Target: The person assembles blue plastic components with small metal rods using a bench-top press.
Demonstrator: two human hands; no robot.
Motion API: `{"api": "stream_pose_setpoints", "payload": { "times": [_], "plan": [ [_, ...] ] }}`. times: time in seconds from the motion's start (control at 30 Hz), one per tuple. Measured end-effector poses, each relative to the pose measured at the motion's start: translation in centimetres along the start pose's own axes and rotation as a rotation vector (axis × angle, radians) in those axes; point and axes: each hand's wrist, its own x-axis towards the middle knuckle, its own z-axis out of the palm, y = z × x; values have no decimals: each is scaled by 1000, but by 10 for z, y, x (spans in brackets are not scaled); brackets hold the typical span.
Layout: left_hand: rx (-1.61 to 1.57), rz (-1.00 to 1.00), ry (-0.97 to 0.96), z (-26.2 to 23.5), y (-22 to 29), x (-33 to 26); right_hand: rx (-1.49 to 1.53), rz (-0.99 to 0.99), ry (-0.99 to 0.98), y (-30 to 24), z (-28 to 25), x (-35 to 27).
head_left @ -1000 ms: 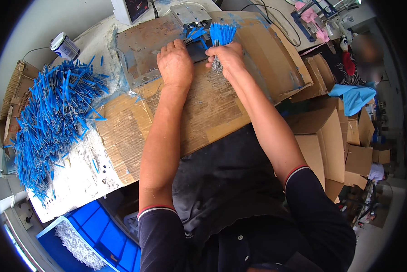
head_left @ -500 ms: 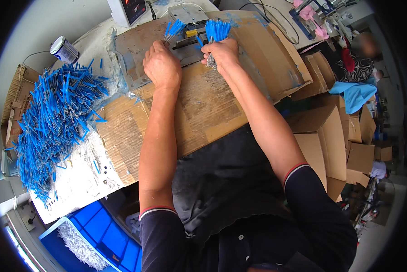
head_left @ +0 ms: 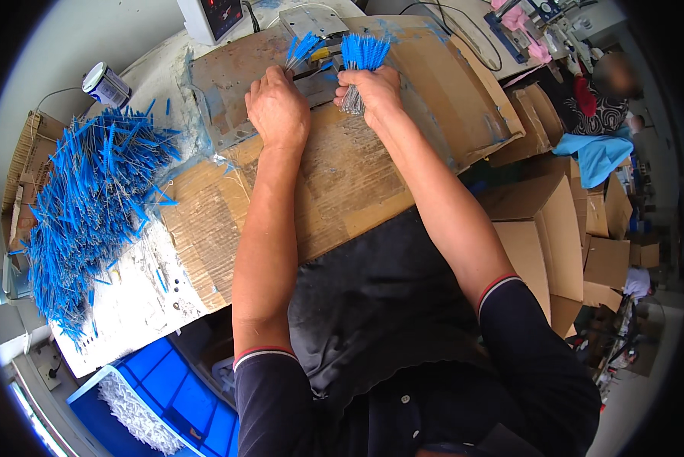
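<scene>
Left hand (head_left: 279, 110) had shifted slightly right, its small bunch of blue-tipped wires (head_left: 302, 47) now nearer the metal block's (head_left: 314, 21) middle; right hand (head_left: 372, 87) barely moved. The single blue-tipped wire (head_left: 326, 66), on the block's near side, looked flatter. My read: both hands loaded, bunches closer together, handling likely ongoing.

Left fingers were pinched on the small bunch's shanks. Right fingers were clamped round the big bundle (head_left: 365, 52), near the block, to its right.

Big bundle: long axis ran away from the person, blue ends far, bare shanks near. Small bunch: blue ends far too, axis leaning right. Single wire: blue end right; couldn't tell if anything gripped it. Loose pile (head_left: 90, 206) sat on the bench (head_left: 132, 293), well left of the block.
</scene>
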Motion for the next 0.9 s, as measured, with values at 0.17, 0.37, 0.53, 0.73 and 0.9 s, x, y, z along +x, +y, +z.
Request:
{"api": "stream_pose_setpoints", "payload": {
  "times": [0.17, 0.37, 0.53, 0.73, 0.9],
  "plan": [
    [27, 34, -52, 2, 0, -1, 165, 4, -21, -1, -8, -13],
    [6, 48, -46, 2, -1, -1, 141, 10, -49, -1, -12, -17],
    [30, 102, -47, 2, 3, -4, 19, 36, -73, -3, -14, -10],
    [160, 143, -58, 6, 0, -4, -91, 61, -60, -4, -9, -4],
    [212, 99, -43, 6, -6, -2, -98, 15, 10, -4, -1, 3]
  ]
}}
